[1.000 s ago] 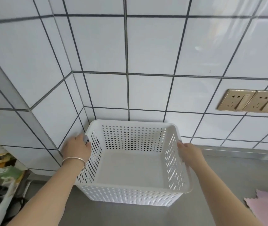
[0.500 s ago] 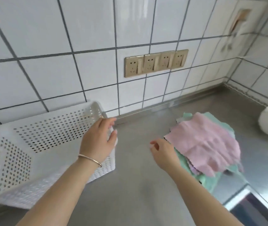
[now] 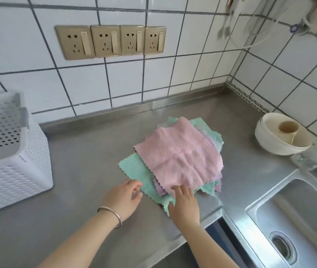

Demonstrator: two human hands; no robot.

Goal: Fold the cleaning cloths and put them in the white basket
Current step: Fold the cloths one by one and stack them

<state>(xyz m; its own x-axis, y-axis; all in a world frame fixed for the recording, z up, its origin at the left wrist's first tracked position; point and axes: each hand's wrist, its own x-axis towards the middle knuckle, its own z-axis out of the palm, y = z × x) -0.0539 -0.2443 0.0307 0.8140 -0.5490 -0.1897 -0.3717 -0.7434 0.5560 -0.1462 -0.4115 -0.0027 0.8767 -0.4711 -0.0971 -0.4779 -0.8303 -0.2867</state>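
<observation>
- The white basket (image 3: 16,163) stood at the far left of the steel counter (image 3: 88,151), well apart from the cloths; what showed of its inside held no cloth, so I judged that no folded cloth had gone in
- The left hand (image 3: 123,200), a bangle (image 3: 112,214) on its wrist, lay open with fingers loosely spread, holding nothing, its fingertips just at the near edge of the green cloth (image 3: 134,169); probably placed there to steady the pile or take a corner
- The right hand (image 3: 184,206) rested on the near edge of the pile, fingers extended and reaching under the front hem of the pink cloth (image 3: 180,157); whether it had pinched the fabric I could not tell
- The pink cloth lay flat on top of the loose stack, green and lilac edges showing beneath, so it seemed the natural first one to fold
- A white bowl (image 3: 281,138) stood further right, near the wall
- The sink (image 3: 298,219) lay at the far right, close to the counter's edge, a place a dragged cloth could slip into
</observation>
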